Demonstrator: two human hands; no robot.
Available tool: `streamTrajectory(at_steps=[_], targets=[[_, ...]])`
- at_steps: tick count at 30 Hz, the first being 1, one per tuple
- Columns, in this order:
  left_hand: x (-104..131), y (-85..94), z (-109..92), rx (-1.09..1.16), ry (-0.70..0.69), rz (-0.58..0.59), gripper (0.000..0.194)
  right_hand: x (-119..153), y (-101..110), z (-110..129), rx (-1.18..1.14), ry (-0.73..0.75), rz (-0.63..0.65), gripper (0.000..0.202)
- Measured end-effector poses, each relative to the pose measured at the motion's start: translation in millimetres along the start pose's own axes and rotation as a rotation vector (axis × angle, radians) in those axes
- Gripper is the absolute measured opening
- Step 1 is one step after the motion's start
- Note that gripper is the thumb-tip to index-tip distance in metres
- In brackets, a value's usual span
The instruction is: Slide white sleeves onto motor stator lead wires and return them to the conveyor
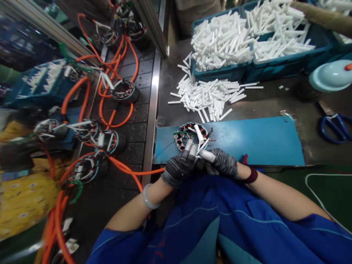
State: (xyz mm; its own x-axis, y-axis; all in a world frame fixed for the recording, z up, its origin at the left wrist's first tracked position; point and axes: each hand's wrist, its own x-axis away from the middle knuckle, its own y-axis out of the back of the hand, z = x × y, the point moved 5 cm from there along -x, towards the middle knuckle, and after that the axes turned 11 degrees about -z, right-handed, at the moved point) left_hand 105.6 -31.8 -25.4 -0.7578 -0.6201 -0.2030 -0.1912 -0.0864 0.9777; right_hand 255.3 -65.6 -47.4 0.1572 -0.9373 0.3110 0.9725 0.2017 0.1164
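A motor stator [180, 143], ring-shaped with dark and orange windings, lies on a blue mat [255, 139] in front of me. White sleeves [199, 134] and loose lead wires stand up from its near right side. My left hand [181, 163], in a grey glove with white fingertips, is at the stator's near edge, its fingers closed around a thin white sleeve. My right hand [221, 161], gloved alike, pinches at the same sleeve from the right, thumb toward the left hand. The fingers partly hide where the sleeve meets the wires.
Loose white tubes [209, 95] lie in a pile behind the mat, before blue bins [222, 73] full of them. Blue-handled scissors [337, 128] and a pale blue rounded container [330, 77] are at right. On the left, a conveyor [137, 124] carries several stators among orange cables [129, 170]. Another person's yellow patterned clothing [24, 198] shows beyond.
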Motion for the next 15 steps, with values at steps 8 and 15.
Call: streamTrajectory(at_steps=[8, 15], targets=[[-1.6, 26.6, 9.1, 0.120, 0.102, -0.212, 0.039, 3.5, 60.3, 25.5, 0.610, 0.487, -0.539, 0.045], [-43.1, 28.6, 40.4, 0.310, 0.091, 0.266, 0.035, -12.5, 45.9, 57.1, 1.128, 1.009, -0.139, 0.029]])
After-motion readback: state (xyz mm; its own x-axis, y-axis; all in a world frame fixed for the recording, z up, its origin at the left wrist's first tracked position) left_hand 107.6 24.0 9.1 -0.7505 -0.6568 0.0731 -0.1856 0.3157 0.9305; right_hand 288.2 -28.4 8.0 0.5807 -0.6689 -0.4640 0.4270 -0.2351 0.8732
